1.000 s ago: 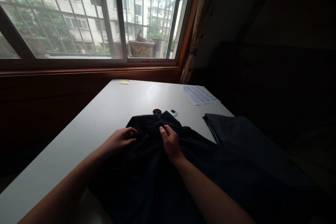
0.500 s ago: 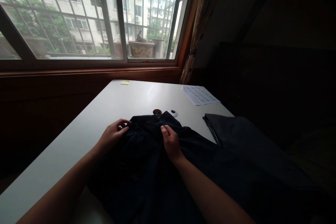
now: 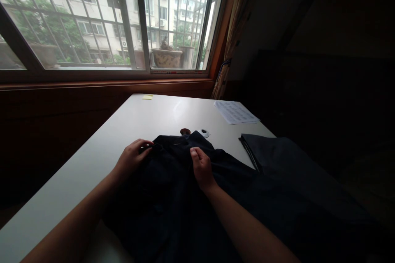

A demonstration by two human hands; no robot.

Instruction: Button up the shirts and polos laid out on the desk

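A dark navy garment (image 3: pixel 173 201) lies spread on a white table (image 3: pixel 101 152) in front of me. My left hand (image 3: pixel 131 158) pinches the garment's upper left edge with curled fingers. Pressed onto the cloth near its top middle is my right hand (image 3: pixel 202 168), fingers bent and gripping a fold. The fabric is too dark to make out its details.
A second folded dark cloth (image 3: pixel 277 160) lies at the table's right edge. A printed sheet of paper (image 3: pixel 234 111) sits at the back right, a yellow sticky note (image 3: pixel 147 97) at the back, two small round things (image 3: pixel 194 132) beyond the garment. A window (image 3: pixel 108 16) and curtain (image 3: pixel 234 28) stand behind.
My left hand moved left, from the cloth's inner part to its left edge, drawing the edge outward. My right hand stayed nearly in place.
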